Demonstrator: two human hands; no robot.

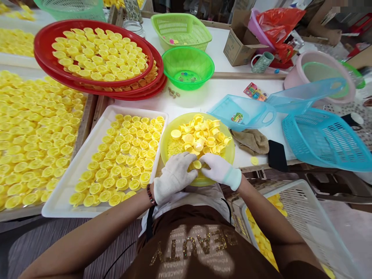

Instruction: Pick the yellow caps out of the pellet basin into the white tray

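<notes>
Both my hands wear white knit gloves and meet over the near rim of a yellow bowl (pixel 163 145). Inside the bowl lie a heap of small yellow plastic cups (pixel 203 133) and, at its left, tiny yellow pieces (pixel 175 148). Between my fingertips shows one small round yellow plastic piece (pixel 197 164). My right hand (pixel 218 169) pinches it from the right. The fingers of my left hand (pixel 176 176) are curled close beside it; what they grip is hidden. Left of the bowl, a white tray (pixel 65 211) holds rows of yellow cups with lemon-slice faces (pixel 122 159).
Stacked red trays (pixel 43 50) with yellow cups stand behind the white tray. Beyond the bowl are a green basin (pixel 188 77) and a light-green basket (pixel 186 23). Blue scoops (pixel 247 112), a brown cloth (pixel 251 141), a black phone-like slab (pixel 277 155) and a blue basket (pixel 328 139) lie right.
</notes>
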